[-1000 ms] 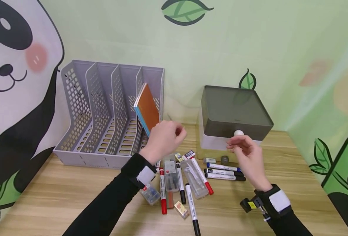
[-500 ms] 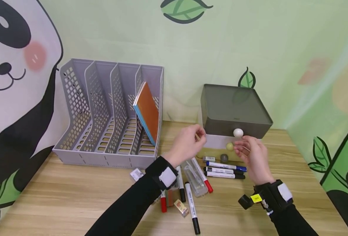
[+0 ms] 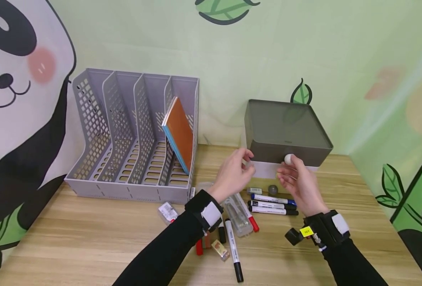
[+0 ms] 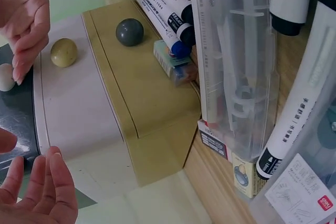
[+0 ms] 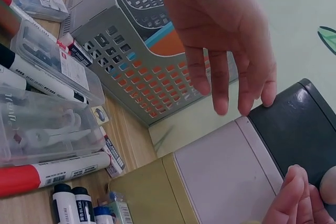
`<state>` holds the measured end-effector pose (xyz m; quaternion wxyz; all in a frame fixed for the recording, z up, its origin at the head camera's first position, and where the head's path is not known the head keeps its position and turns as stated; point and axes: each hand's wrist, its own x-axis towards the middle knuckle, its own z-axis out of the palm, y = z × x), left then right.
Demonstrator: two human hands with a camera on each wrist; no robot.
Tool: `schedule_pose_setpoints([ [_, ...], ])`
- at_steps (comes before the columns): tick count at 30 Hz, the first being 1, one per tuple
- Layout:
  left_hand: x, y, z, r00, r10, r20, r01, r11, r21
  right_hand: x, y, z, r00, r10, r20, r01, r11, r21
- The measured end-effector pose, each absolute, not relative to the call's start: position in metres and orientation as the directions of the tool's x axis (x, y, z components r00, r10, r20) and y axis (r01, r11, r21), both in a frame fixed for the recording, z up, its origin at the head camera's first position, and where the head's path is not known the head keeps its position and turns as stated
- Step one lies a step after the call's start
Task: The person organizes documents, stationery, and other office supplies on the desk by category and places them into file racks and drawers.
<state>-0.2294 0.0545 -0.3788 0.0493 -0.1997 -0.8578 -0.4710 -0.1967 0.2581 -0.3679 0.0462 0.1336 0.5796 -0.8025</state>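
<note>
A stacked drawer box has a dark grey top drawer [image 3: 287,119] with a round white knob [image 3: 288,159], a white middle drawer [image 4: 71,95] with a yellow knob [image 4: 64,52], and a yellowish bottom drawer [image 4: 123,66] with a grey knob [image 3: 273,190]. My right hand [image 3: 302,186] is at the white knob, its fingertips right beside it and its index finger overlapping it in the head view. At the left front corner of the box, my left hand [image 3: 233,173] has loosely bent fingers and holds nothing. Its fingertips overlap the dark drawer's edge in the right wrist view.
Left of the box stands a grey file rack [image 3: 136,135] with an orange notebook [image 3: 180,137] leaning in its right slot. Several markers [image 3: 271,210], a clear plastic case [image 3: 237,214], small boxes [image 3: 220,250] and an eraser [image 3: 254,190] lie on the wooden table [image 3: 89,234] before the box.
My left hand has moved right from beside the notebook to the box's left front corner. My right hand dipped below the white knob, then rose back against it.
</note>
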Motion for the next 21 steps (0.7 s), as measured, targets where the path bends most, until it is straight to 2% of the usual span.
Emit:
schedule_pose_setpoints([
  [12, -0.228, 0.053, -0.381, -0.920, 0.293, 0.262, 0.373, 0.444, 0.814, -0.196, 0.259, -0.368, -0.968, 0.091, -0.235, 0.203, -0.271, -0.941],
  [21, -0.226, 0.047, -0.385, -0.926, 0.286, 0.247, 0.353, 0.425, 0.834, -0.184, 0.262, -0.372, -0.973, 0.115, -0.199, 0.177, -0.171, -0.969],
])
